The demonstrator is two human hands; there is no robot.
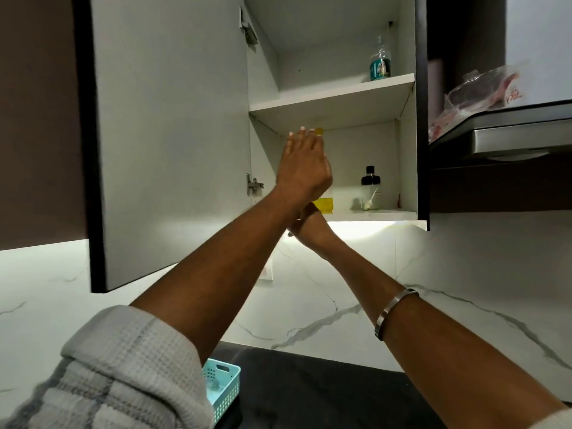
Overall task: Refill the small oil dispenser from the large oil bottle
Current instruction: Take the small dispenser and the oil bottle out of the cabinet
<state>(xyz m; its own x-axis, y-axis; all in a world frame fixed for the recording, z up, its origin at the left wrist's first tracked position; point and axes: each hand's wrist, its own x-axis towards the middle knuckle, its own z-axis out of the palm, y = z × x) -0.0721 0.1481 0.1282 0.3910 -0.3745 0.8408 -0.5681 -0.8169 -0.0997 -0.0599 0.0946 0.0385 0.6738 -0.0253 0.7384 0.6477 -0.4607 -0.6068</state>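
The large oil bottle (323,204) stands on the lower shelf of an open wall cabinet; only its yellow base and yellow cap show. My left hand (301,168) lies against its front, fingers reaching up to the cap and hiding most of the bottle. At the shelf's front edge, my right hand (309,226) grips the bottle's base from below, partly hidden by my left forearm. The small oil dispenser (370,189), clear glass with a black top, stands on the same shelf to the right, apart from both hands.
The cabinet door (170,134) hangs open on the left. A clear bottle with a teal label (380,61) is on the upper shelf. A range hood (510,137) with plastic packets (483,91) juts out at right. A teal basket (221,388) sits on the dark counter (325,394).
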